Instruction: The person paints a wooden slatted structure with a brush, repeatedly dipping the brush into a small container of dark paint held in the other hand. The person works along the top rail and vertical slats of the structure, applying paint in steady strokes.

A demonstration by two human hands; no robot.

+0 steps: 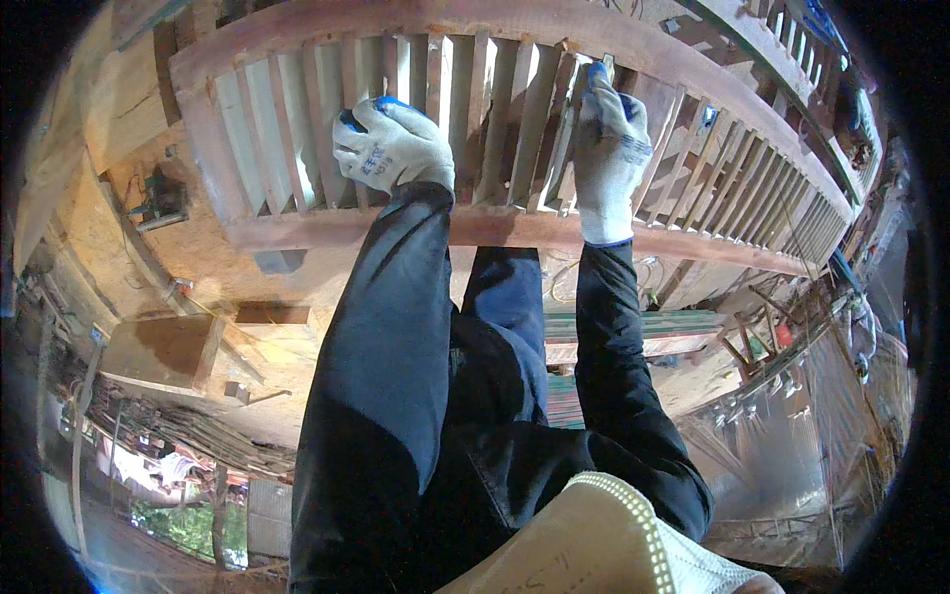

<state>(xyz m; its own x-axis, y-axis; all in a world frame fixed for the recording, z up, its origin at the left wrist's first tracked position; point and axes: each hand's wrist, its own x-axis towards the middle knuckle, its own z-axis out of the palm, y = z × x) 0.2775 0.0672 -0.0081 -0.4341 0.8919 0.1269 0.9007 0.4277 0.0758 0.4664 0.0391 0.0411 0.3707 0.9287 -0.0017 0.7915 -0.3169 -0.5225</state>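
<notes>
A long reddish wooden louvred panel [376, 230] lies in front of me, with several slanted slats between its two long rails. My left hand [394, 147], in a white glove with blue-coated fingers, rests over the slats left of the middle. Its fingers are curled, and what they hold, if anything, is hidden. Farther right, my right hand [612, 148], gloved alike, reaches to the far rail with thumb and fingers pinched together. A small pale piece [607, 65] shows at its fingertips, too small to name.
A second slatted panel [727, 40] lies beyond at the far right. Below left are a wooden box [163, 351] and a dark tool [163, 198] on a tan surface. Stacked boards [633, 332] lie to the right of my legs. Plastic sheeting [772, 475] hangs at the lower right.
</notes>
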